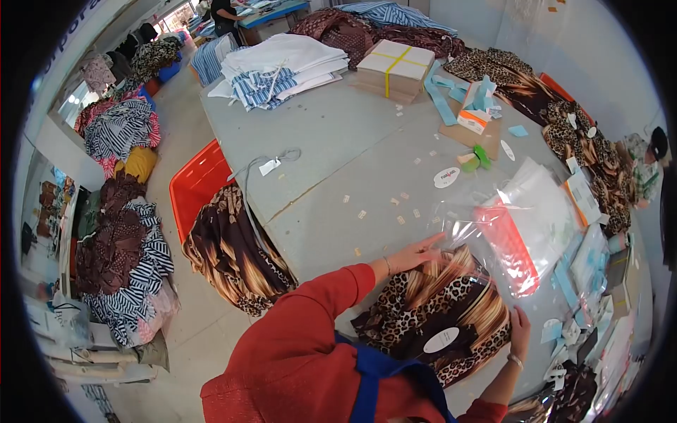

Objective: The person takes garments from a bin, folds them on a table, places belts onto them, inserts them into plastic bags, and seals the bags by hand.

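Observation:
A folded leopard-print garment (402, 317) in brown, black and tan lies on the table in front of me, with an oval white tag (441, 340) on it. Over its far end reaches a clear plastic bag (458, 224). My left hand (416, 255) has its fingers stretched out at the garment's far left corner, beside the bag's edge. At the garment's right edge rests my right hand (520, 330), fingers extended and touching the cloth. Just beyond lies a stack of clear bags (543, 211) with a red band.
An orange crate (200, 185) with more printed cloth stands left of the table (317, 141). Folded white and striped garments (282, 67), a yellow-strapped stack (405, 60) and a small open box (476, 116) sit farther back. Loose paper bits and packaging lie at the right.

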The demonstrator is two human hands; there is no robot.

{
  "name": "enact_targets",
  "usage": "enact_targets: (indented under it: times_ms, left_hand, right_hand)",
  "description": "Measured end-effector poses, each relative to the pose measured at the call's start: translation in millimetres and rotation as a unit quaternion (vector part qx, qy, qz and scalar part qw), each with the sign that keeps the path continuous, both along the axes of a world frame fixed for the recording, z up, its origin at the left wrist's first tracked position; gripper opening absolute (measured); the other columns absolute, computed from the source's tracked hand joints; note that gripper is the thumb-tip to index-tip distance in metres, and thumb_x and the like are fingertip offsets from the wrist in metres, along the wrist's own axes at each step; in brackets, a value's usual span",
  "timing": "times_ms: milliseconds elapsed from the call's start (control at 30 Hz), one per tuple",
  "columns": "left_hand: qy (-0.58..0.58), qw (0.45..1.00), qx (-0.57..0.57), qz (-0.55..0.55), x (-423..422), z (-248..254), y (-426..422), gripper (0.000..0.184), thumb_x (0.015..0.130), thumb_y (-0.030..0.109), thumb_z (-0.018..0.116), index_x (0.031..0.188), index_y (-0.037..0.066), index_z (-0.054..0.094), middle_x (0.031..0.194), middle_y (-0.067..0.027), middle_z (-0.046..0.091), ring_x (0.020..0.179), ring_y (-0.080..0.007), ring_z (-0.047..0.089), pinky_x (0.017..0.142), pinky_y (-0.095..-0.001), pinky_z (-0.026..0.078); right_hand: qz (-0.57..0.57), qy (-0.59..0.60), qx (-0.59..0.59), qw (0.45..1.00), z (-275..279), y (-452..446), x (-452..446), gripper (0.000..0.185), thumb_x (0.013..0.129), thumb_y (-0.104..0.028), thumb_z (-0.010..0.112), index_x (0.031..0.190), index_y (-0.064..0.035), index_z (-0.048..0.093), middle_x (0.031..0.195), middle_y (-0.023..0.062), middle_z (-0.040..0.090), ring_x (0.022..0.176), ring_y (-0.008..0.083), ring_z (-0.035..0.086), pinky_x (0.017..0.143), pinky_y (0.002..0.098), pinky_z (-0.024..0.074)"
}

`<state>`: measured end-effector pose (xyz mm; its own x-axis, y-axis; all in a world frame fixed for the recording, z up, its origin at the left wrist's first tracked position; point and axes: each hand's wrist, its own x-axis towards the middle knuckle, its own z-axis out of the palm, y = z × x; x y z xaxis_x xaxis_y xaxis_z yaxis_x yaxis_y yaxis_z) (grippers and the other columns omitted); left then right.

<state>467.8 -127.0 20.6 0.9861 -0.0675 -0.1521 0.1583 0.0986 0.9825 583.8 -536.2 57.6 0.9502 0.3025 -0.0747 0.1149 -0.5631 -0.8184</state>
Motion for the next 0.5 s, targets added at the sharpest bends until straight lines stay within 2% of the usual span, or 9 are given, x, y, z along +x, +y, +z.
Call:
enact_targets:
  times_ms: [67, 100, 167, 233, 267, 333, 367, 467, 500]
  left_hand:
    - [-0.017, 1.000, 0.002, 0.015, -7, 6, 1, 0.068, 0.095, 0.029, 0.054, 0.151, 0.019, 0.017, 0.116, -0.0047, 0.055, 0.097, -0.0128, 0.048, 0.095, -0.0281, 0.037]
    - [-0.028, 0.999, -0.007, 0.013, -6, 8, -1, 0.069, 0.095, 0.029, 0.055, 0.151, 0.019, 0.017, 0.119, -0.0059, 0.054, 0.100, -0.0130, 0.048, 0.095, -0.0287, 0.037]
    - [-0.047, 0.998, -0.025, 0.014, -6, 8, -7, 0.071, 0.094, 0.029, 0.057, 0.151, 0.020, 0.017, 0.126, -0.0083, 0.053, 0.105, -0.0134, 0.049, 0.097, -0.0299, 0.037]
    - [-0.054, 0.998, -0.042, -0.001, 3, 2, -22, 0.072, 0.093, 0.029, 0.058, 0.151, 0.018, 0.016, 0.131, -0.0098, 0.050, 0.111, -0.0148, 0.048, 0.099, -0.0311, 0.037]
    - [-0.058, 0.997, -0.048, -0.010, 6, 1, -27, 0.073, 0.093, 0.028, 0.059, 0.151, 0.018, 0.016, 0.134, -0.0105, 0.049, 0.114, -0.0155, 0.047, 0.100, -0.0317, 0.037]
    - [-0.034, 0.999, 0.034, -0.018, 3, 38, -34, 0.080, 0.088, 0.029, 0.065, 0.150, 0.012, 0.016, 0.146, -0.0113, 0.032, 0.128, -0.0199, 0.037, 0.106, -0.0334, 0.032]
    - [-0.022, 0.997, 0.072, -0.027, 3, 51, -38, 0.084, 0.086, 0.029, 0.068, 0.150, 0.010, 0.017, 0.152, -0.0117, 0.024, 0.135, -0.0222, 0.032, 0.109, -0.0342, 0.029]
    - [0.098, 0.971, -0.196, -0.098, 17, 5, -53, 0.078, 0.085, 0.020, 0.068, 0.147, 0.005, 0.023, 0.146, -0.0115, 0.036, 0.132, -0.0220, 0.036, 0.108, -0.0346, 0.031]
    - [0.084, 0.960, -0.253, -0.086, 13, 20, -62, 0.074, 0.084, 0.016, 0.067, 0.146, 0.005, 0.027, 0.140, -0.0106, 0.042, 0.127, -0.0213, 0.042, 0.106, -0.0336, 0.035]
  right_hand:
    - [-0.115, 0.167, 0.016, 0.979, 7, -35, -21, 0.040, 0.095, -0.029, 0.052, 0.120, 0.0022, 0.055, 0.099, 0.0084, 0.064, 0.091, 0.0178, 0.058, 0.081, 0.0286, 0.0458]
    - [-0.170, 0.249, 0.025, 0.953, 11, -44, -27, 0.044, 0.096, -0.031, 0.050, 0.124, 0.0023, 0.052, 0.103, 0.0092, 0.063, 0.094, 0.0183, 0.057, 0.082, 0.0291, 0.0456]
    - [-0.098, 0.166, 0.053, 0.980, 25, -17, -60, 0.048, 0.096, -0.035, 0.050, 0.125, 0.0024, 0.050, 0.109, 0.0098, 0.060, 0.099, 0.0183, 0.056, 0.085, 0.0303, 0.0449]
    - [-0.077, 0.165, 0.161, 0.970, 9, 0, -66, 0.053, 0.094, -0.040, 0.051, 0.125, 0.0034, 0.050, 0.118, 0.0101, 0.057, 0.104, 0.0181, 0.055, 0.088, 0.0317, 0.0442]
    - [-0.135, 0.215, 0.227, 0.940, 5, 16, -67, 0.048, 0.094, -0.034, 0.054, 0.125, 0.0023, 0.051, 0.119, 0.0091, 0.057, 0.104, 0.0179, 0.055, 0.089, 0.0327, 0.0437]
    - [-0.142, 0.212, 0.219, 0.942, 16, 52, -67, 0.042, 0.091, -0.023, 0.059, 0.124, 0.0025, 0.052, 0.119, 0.0090, 0.057, 0.106, 0.0178, 0.055, 0.091, 0.0325, 0.0436]
    - [-0.092, 0.206, 0.275, 0.935, 5, 59, -57, 0.041, 0.088, -0.019, 0.061, 0.123, 0.0022, 0.053, 0.118, 0.0091, 0.058, 0.105, 0.0178, 0.056, 0.090, 0.0320, 0.0448]
    - [-0.008, 0.189, 0.333, 0.924, -15, 85, -45, 0.037, 0.081, -0.009, 0.061, 0.116, 0.0016, 0.056, 0.107, 0.0076, 0.062, 0.094, 0.0165, 0.060, 0.081, 0.0303, 0.0494]
    - [0.013, 0.185, 0.337, 0.923, -15, 97, -42, 0.035, 0.079, -0.006, 0.060, 0.114, 0.0014, 0.058, 0.102, 0.0069, 0.063, 0.089, 0.0158, 0.062, 0.077, 0.0297, 0.0511]
